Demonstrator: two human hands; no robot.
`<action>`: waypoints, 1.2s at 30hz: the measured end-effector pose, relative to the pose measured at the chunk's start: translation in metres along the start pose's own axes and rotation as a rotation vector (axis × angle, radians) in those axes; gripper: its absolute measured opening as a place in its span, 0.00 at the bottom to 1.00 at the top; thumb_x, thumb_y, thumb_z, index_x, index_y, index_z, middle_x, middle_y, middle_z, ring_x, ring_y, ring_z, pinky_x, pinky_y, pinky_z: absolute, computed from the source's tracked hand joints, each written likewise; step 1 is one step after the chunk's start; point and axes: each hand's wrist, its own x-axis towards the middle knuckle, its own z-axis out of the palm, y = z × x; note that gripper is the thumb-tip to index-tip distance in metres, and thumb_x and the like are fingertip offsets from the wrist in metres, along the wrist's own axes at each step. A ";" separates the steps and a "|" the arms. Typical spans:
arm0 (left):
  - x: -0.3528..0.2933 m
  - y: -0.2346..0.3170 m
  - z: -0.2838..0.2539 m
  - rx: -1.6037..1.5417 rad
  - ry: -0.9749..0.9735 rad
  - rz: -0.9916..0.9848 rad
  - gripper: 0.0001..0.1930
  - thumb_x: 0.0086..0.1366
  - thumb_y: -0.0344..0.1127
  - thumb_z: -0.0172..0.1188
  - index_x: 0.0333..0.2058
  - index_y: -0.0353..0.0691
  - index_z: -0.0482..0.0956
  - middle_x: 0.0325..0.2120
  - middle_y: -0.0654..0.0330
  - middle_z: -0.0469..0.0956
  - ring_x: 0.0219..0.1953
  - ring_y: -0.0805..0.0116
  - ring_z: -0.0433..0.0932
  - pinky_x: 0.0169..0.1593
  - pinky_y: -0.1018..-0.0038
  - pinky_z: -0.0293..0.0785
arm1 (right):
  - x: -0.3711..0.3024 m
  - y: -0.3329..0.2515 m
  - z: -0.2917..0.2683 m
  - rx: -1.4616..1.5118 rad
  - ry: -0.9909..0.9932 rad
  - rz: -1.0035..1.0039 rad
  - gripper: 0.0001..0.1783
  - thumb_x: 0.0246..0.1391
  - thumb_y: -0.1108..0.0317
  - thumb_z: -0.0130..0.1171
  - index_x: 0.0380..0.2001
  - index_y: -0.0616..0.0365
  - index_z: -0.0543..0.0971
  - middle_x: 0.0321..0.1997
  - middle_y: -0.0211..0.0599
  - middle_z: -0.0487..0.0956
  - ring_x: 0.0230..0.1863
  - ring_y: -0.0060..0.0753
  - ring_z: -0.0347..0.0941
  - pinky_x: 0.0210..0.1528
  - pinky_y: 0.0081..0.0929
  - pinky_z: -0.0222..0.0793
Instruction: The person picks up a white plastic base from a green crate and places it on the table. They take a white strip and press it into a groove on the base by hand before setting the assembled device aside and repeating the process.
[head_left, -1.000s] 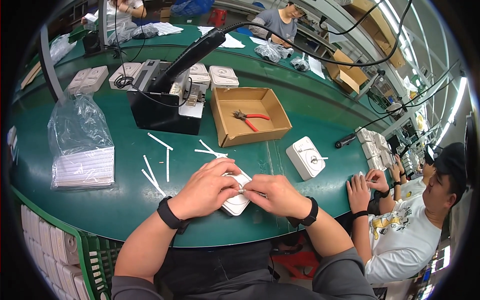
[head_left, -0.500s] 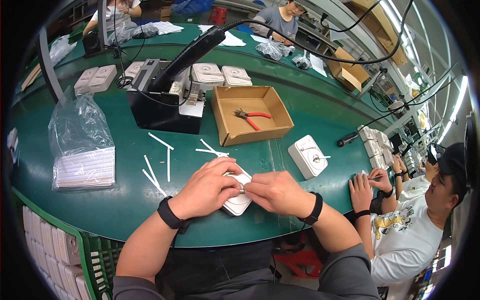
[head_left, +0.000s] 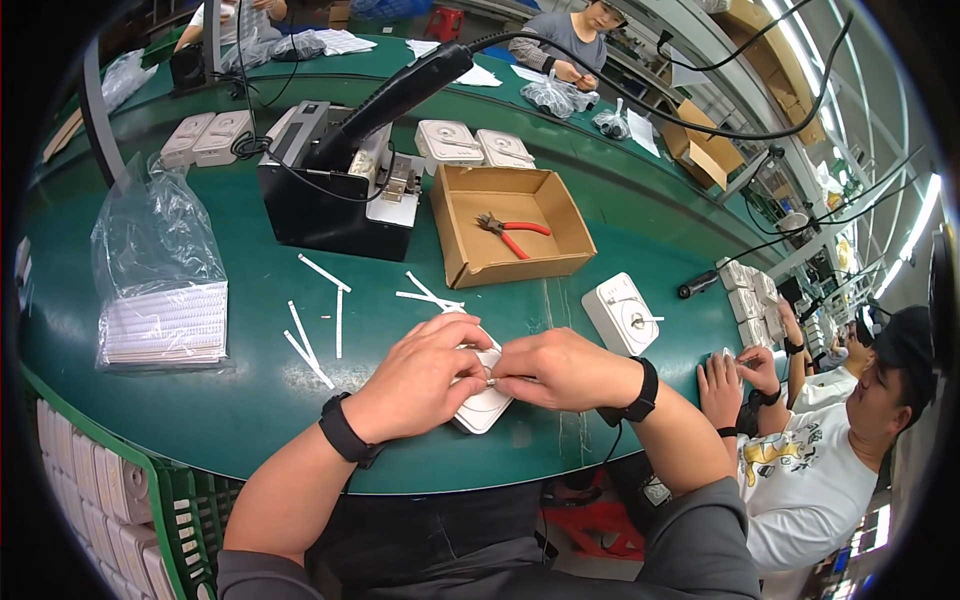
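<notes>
A white box-shaped device with rounded corners and a round recess (head_left: 487,415) lies on the green bench in front of me. My left hand (head_left: 425,372) lies over its left side, thumb and fingers closed in a pinch near the middle. From the right, my right hand (head_left: 560,368) pinches at the same spot. A small pale piece shows between the fingertips of both hands; its kind is too small to tell. Behind my left hand are loose white strips (head_left: 428,290). A second white device (head_left: 622,315) stands to the right, a white strip sticking out of its centre.
Red-handled cutters (head_left: 515,232) lie in a cardboard box (head_left: 470,270). A black bench machine (head_left: 335,215) stands at the back, a black handheld tool (head_left: 400,95) above it. Bagged strips (head_left: 165,325) lie left, above a green crate (head_left: 180,510). A co-worker's hands (head_left: 725,385) are at right.
The view has shifted slightly. My hands stay pinched at the device's middle, and the device sits a little further right in view. My right wrist has turned slightly.
</notes>
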 end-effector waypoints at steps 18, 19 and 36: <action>-0.001 -0.004 0.001 -0.035 0.055 0.021 0.02 0.63 0.30 0.71 0.32 0.40 0.87 0.55 0.61 0.82 0.68 0.52 0.74 0.68 0.57 0.72 | 0.004 0.001 0.003 0.113 -0.030 0.045 0.07 0.62 0.70 0.64 0.37 0.62 0.86 0.35 0.42 0.85 0.34 0.52 0.82 0.38 0.42 0.78; 0.000 -0.005 0.001 -0.044 0.052 0.027 0.02 0.63 0.30 0.72 0.32 0.40 0.88 0.54 0.62 0.83 0.68 0.52 0.75 0.68 0.57 0.72 | 0.004 0.001 0.003 0.113 -0.031 0.045 0.07 0.62 0.70 0.64 0.37 0.62 0.86 0.35 0.42 0.85 0.34 0.52 0.82 0.38 0.42 0.78; 0.002 -0.011 -0.004 -0.172 -0.009 -0.014 0.04 0.60 0.29 0.74 0.31 0.39 0.87 0.44 0.65 0.82 0.60 0.56 0.77 0.64 0.60 0.74 | 0.010 -0.002 0.014 0.182 0.019 -0.046 0.07 0.64 0.72 0.64 0.41 0.63 0.85 0.36 0.46 0.83 0.35 0.56 0.80 0.38 0.44 0.77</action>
